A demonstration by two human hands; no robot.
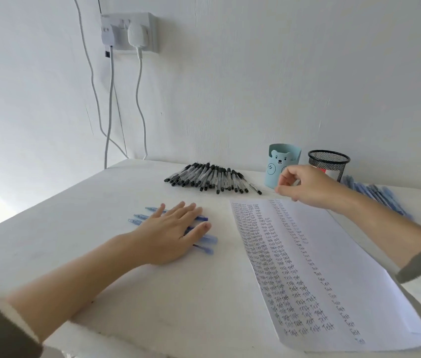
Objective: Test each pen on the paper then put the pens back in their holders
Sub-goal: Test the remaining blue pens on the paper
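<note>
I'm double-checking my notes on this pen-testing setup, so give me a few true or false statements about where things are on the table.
1. The left hand lies flat on blue pens. True.
2. The black pens stand in the mesh holder. False: they lie piled on the table, left of the holders.
3. The paper is blank. False: it is covered in columns of the word "Test".
4. The bear holder stands left of the mesh holder. True.

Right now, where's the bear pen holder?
In the head view, the blue bear holder stands toward the back right, between the black pen pile and the mesh cup.
</note>
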